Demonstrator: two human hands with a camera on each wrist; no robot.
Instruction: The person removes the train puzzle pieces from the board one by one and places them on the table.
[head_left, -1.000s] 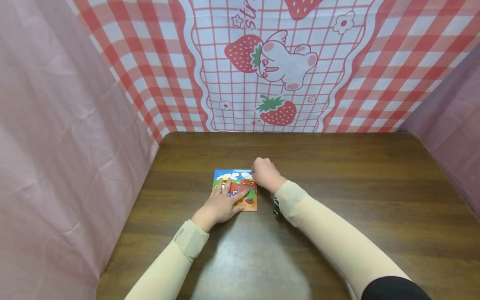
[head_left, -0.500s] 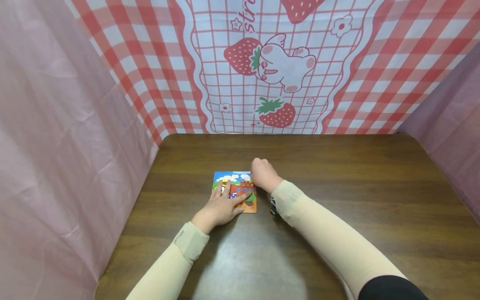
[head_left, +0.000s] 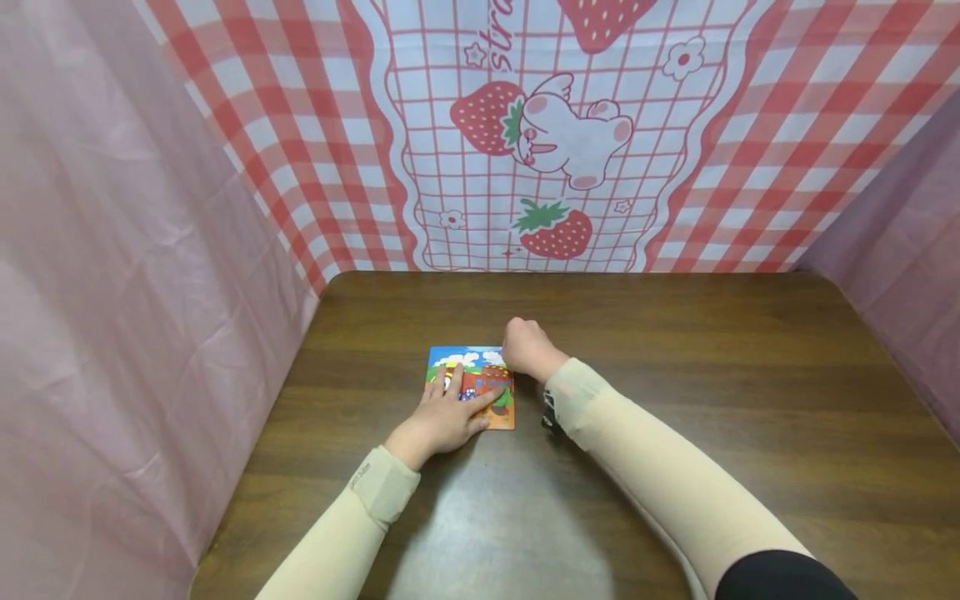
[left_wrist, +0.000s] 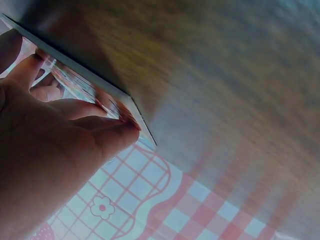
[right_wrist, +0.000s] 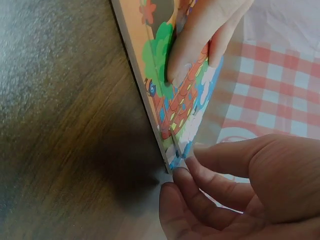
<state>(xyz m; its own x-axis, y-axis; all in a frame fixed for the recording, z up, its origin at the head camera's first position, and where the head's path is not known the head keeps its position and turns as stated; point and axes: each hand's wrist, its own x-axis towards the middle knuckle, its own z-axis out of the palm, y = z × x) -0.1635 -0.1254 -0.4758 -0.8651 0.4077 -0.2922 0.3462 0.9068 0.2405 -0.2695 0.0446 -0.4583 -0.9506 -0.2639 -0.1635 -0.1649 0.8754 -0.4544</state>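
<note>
Picture board [head_left: 480, 379], one: lies on the bench [head_left: 675, 375], left of the far edge's midpoint. Left hand [head_left: 441, 417]: grip spread, grasping nothing, fingers resting on the board's face. Right hand [head_left: 529, 348]: grip curled, thumb and fingers pinching the board's far right corner.

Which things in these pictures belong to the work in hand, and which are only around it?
Seem part of the work:
picture board
left hand, fingers spread on the board
right hand, fingers at the board's far right corner

Seem only surroundings:
wooden table underneath
strawberry-print cloth behind
pink curtains at both sides
</note>
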